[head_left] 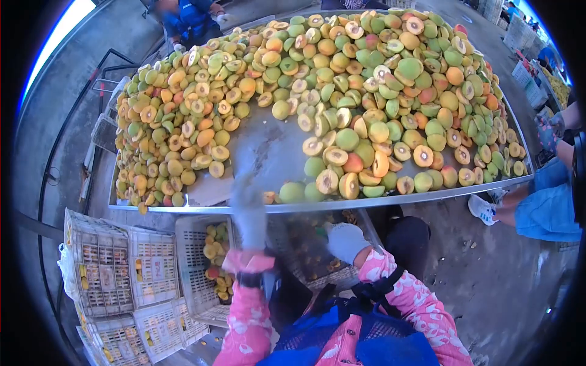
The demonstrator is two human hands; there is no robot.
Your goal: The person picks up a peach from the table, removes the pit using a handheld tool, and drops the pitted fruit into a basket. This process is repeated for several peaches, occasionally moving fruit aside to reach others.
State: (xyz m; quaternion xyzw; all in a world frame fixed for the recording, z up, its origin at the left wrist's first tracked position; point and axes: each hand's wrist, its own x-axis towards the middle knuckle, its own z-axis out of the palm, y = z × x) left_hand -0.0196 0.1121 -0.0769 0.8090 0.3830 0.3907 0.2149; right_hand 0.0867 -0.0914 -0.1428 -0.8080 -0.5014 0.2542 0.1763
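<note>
A large heap of halved peaches (378, 131), green to orange with some pits showing, covers much of the metal table (268, 143). My left hand (249, 210), in a pale glove, is smeared by motion over the table's near edge, beside a flat tan piece (210, 189) on the tabletop. My right hand (348, 242), gloved too, is curled low in front of the edge, above a crate (311, 229) between my legs. What its fingers hold, if anything, is hidden. A few peach halves and dark bits lie in that crate.
At my left, a plastic crate (188, 244) holds peach halves, beside several stacked crates (155, 268). A person in blue with gloves (189, 21) is across the table. Another person in blue shorts (549, 201) is at the right. A pipe frame (67, 134) runs along the left.
</note>
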